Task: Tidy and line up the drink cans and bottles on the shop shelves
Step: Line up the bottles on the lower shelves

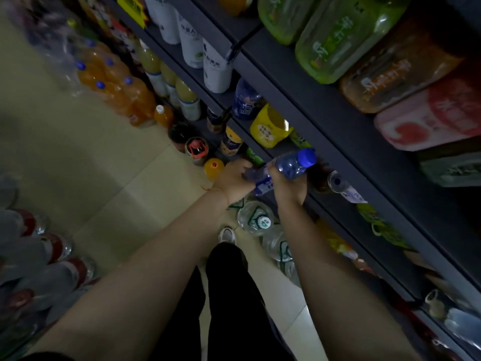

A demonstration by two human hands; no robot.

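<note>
A clear blue bottle with a blue cap (291, 166) lies tilted in front of the dark shelf edge (325, 126), cap toward the shelves. My left hand (234, 181) grips its lower end. My right hand (287, 187) grips its middle, just below the neck. A yellow-labelled bottle (269, 127) and a dark blue bottle (244, 100) stand on the shelf just behind. A brown bottle with a silvery cap (329, 182) sits on the shelf right of my right hand.
Green, brown and pink bottles (338, 37) fill the upper shelf. Orange soda packs (117, 84) and loose bottles stand on the floor at the left. Large water jugs (256, 217) sit by my foot. Red-capped bottle packs (39, 256) are stacked at the lower left.
</note>
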